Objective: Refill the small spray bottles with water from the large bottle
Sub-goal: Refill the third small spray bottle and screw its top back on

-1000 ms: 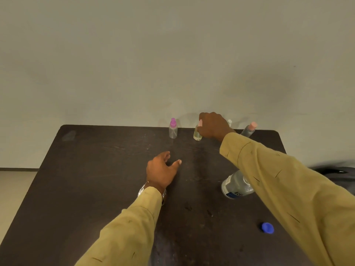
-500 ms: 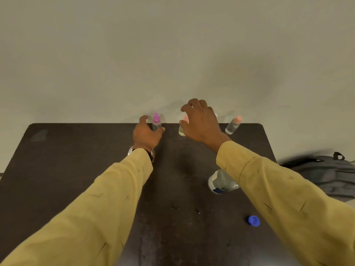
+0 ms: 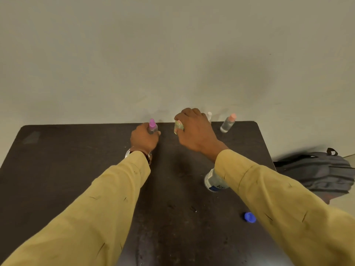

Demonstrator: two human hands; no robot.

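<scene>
Several small spray bottles stand in a row along the far edge of the dark table (image 3: 76, 169). My left hand (image 3: 144, 138) is wrapped around the purple-capped bottle (image 3: 152, 126). My right hand (image 3: 194, 129) covers and grips the yellowish bottle (image 3: 178, 128), hiding its cap. A white-capped bottle (image 3: 209, 116) peeks out behind my right hand, and a peach-capped bottle (image 3: 227, 123) stands free further right. The large clear water bottle (image 3: 213, 182) stands uncapped under my right forearm, mostly hidden. Its blue cap (image 3: 249, 217) lies on the table near the right front.
A plain wall rises right behind the table's far edge. A grey backpack (image 3: 317, 173) lies on the floor just past the table's right edge.
My left hand reached from the table's middle to the purple-capped bottle and closed on it. My right hand stayed at the yellowish bottle and tightened its fingers around it.
</scene>
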